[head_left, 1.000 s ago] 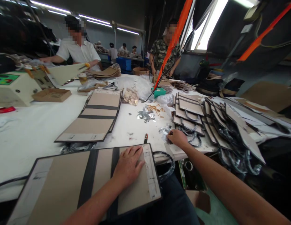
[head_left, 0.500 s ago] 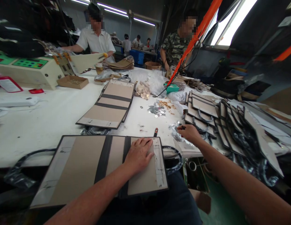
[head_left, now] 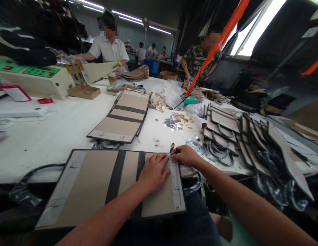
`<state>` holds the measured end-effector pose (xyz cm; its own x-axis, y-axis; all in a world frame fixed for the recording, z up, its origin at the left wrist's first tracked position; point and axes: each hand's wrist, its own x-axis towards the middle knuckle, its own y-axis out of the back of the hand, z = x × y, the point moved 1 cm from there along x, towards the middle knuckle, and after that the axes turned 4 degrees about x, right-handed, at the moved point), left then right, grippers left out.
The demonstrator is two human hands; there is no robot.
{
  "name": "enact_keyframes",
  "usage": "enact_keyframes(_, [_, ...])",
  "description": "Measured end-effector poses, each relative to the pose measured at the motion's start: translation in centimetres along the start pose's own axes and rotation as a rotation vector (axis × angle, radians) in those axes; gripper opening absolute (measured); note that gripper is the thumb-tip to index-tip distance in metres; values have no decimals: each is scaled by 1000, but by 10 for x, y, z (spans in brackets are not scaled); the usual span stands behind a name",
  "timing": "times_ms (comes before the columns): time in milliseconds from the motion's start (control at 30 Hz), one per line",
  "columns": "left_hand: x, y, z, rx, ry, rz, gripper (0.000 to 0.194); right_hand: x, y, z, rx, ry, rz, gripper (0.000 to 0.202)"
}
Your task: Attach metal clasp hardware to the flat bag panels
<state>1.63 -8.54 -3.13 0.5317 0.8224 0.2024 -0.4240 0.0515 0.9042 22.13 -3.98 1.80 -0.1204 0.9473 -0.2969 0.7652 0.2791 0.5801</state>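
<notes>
The left hand (head_left: 154, 171) lies flat with its fingers slightly apart, palm down on the right part of a beige panel (head_left: 89, 184). The right hand (head_left: 184, 155) is narrow, its thumb and fingertips drawn together at the panel's far right corner, just beside the left fingertips; anything between them is too small to tell.

The panel lies open at the near edge of the white surface (head_left: 61, 133) and reaches out over it towards the person. It has a dark border, 2 dark bands (head_left: 115, 176) across it and a pale strip (head_left: 176, 184) at its right end. Plastic-wrapped loops stick out at both ends.

A small red and dark item (head_left: 172, 146) is just beyond the right hand. Silver pieces (head_left: 197, 145) lie to the right of it, with more silver and gold pieces (head_left: 183, 118) farther back.

A stack of similar panels (head_left: 123, 119) rests beyond the open panel, and more panels (head_left: 223, 119) with loops are piled at the right. Across the surface are 2 people, 1 in a white shirt (head_left: 110, 49) and 1 in camouflage (head_left: 200, 59).
</notes>
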Motion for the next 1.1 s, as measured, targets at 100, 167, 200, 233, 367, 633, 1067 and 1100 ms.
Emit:
enact_keyframes(100, [-1,0,-1,-16,10,6,59,5,-9,1,-12,-22,3,16])
enact_keyframes(167, [-1,-1,-1,-25,12,7,60,6,-9,3,-30,-35,-5,18])
enact_keyframes(200, [-1,-1,-1,-28,14,8,60,6,-9,4,-45,-36,-8,18])
enact_keyframes(233, [-1,-1,-1,-30,16,9,60,6,-8,4,-64,-33,-7,17])
enact_keyframes(367, [-1,-1,-1,-28,14,8,58,2,-11,1,-176,15,59,13])
enact_keyframes(633, [0,0,-3,11,11,-5,56,-12,-25,2,-403,71,248,13])
enact_keyframes(1067, [4,-5,-8,49,36,-24,56,24,71,20,-348,-50,307,21])
enact_keyframes(1100, [4,-6,-8,49,35,-25,56,31,82,24,-387,-64,321,20])
